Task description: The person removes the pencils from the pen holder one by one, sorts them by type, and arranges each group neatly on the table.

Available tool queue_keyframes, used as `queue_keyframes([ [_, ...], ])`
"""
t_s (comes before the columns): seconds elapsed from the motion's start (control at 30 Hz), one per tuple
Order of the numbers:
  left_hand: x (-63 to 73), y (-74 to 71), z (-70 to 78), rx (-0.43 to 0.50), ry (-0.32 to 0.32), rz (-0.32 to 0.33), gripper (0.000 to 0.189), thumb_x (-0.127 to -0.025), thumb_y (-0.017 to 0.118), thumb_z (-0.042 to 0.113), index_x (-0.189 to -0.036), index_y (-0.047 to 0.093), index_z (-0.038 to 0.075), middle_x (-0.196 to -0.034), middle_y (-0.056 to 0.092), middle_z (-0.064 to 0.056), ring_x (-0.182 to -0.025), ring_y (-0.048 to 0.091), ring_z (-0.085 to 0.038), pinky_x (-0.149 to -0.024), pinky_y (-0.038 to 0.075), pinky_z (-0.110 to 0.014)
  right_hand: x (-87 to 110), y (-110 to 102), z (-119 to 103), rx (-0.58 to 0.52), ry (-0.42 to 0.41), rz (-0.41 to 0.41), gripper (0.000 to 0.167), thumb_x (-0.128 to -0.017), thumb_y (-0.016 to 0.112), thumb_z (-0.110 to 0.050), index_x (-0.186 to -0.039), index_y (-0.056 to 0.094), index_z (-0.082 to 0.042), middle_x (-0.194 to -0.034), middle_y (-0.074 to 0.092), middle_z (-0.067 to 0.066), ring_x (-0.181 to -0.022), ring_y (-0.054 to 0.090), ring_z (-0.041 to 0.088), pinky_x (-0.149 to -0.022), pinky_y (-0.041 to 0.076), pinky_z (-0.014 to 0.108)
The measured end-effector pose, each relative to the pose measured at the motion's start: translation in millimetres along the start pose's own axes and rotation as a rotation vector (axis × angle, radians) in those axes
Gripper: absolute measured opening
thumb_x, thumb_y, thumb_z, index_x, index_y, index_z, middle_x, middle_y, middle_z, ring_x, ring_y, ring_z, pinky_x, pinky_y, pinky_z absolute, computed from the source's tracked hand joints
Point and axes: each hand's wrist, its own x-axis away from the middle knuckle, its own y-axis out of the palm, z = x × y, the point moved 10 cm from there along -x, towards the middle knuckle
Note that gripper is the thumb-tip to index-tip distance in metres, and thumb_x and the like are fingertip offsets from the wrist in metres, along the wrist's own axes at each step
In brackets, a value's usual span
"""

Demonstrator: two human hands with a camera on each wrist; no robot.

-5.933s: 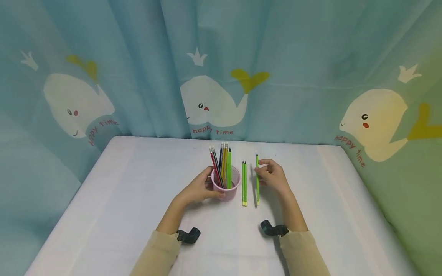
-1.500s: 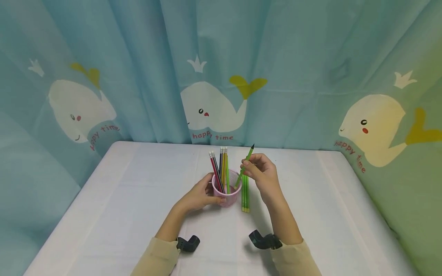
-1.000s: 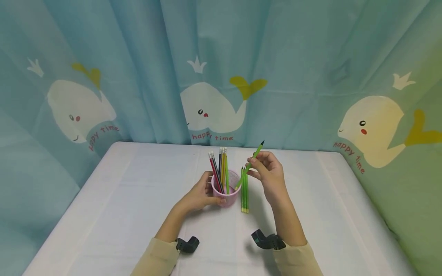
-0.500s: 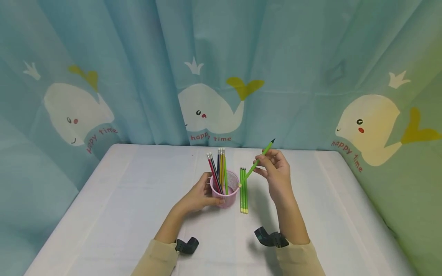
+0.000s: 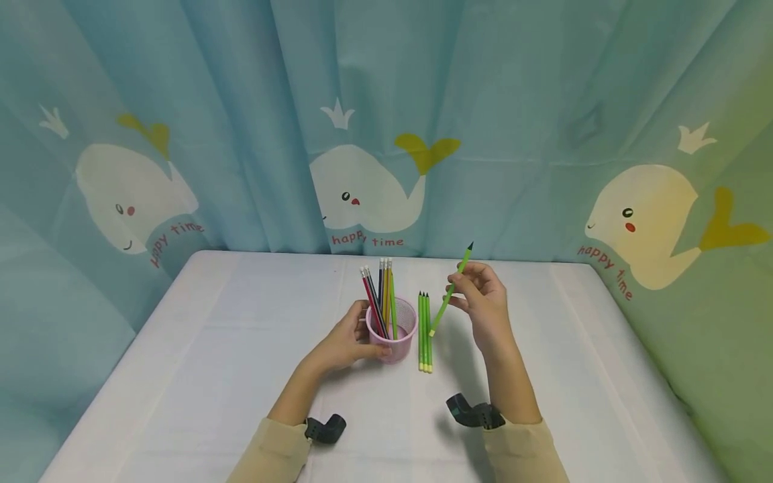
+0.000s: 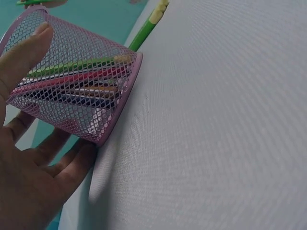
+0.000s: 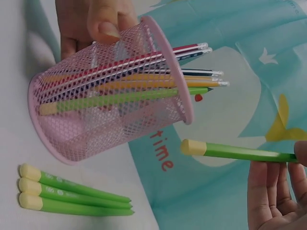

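Note:
My left hand [image 5: 345, 343] holds a pink mesh pencil cup [image 5: 399, 349] by its side, thumb and fingers curved around it. Several pencils stand in the cup: red, dark, yellow and one green pencil [image 7: 120, 98]. My right hand [image 5: 483, 302] pinches another green pencil [image 5: 449, 295] between thumb and fingers, black tip up and pale yellow end down. That pencil is in the air to the right of the cup, as the right wrist view also shows. Three green pencils [image 7: 76, 194] lie side by side on the table, just right of the cup.
A white cloth covers the table [image 5: 241, 376]. Behind it hangs a blue curtain [image 5: 519, 100] with printed whales. Black wrist cameras sit on both forearms, the left camera [image 5: 326, 429] and the right camera [image 5: 474, 411].
A third green pencil has joined the two on the table. The right hand has lifted another green pencil out of the cup and moved it right. The left hand keeps hold of the cup.

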Motion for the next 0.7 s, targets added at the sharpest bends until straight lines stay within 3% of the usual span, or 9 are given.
queue_keyframes([
  [0.1, -1.1, -2.1, 1.2, 0.007, 0.014, 0.027, 0.083, -0.077, 0.084, 0.005, -0.143, 0.033, 0.001, -0.137, 0.049, -0.023, -0.125, 0.056, -0.041, -0.104, 0.051, -0.044, -1.4, -1, 5, 0.042, 0.017, 0.0, 0.017, -0.098, 0.064, -0.012, -0.112, 0.056, -0.008, -0.099, 0.061, 0.007, -0.09, 0.066, 0.022, -0.078, 0.062, 0.034],
  [0.37, -0.7, -11.0, -2.0, 0.022, -0.019, 0.131, 0.083, -0.075, 0.085, 0.001, -0.144, 0.039, 0.007, -0.138, 0.05, -0.02, -0.124, 0.058, -0.039, -0.102, 0.052, -0.043, -6.2, -6, 17, 0.135, 0.056, 0.004, 0.022, -0.098, 0.061, -0.01, -0.12, 0.057, -0.009, -0.098, 0.062, 0.005, -0.091, 0.066, 0.023, -0.076, 0.062, 0.031],
  [0.7, -1.4, -13.6, 1.7, 0.035, -0.003, 0.118, 0.078, -0.078, 0.082, 0.0, -0.143, 0.039, 0.001, -0.14, 0.048, -0.026, -0.128, 0.054, -0.043, -0.104, 0.051, -0.045, -11.5, -21, 40, 0.239, 0.141, 0.035, 0.036, -0.096, 0.065, -0.012, -0.13, 0.054, -0.009, -0.1, 0.065, 0.004, -0.087, 0.065, 0.015, -0.075, 0.061, 0.029],
])
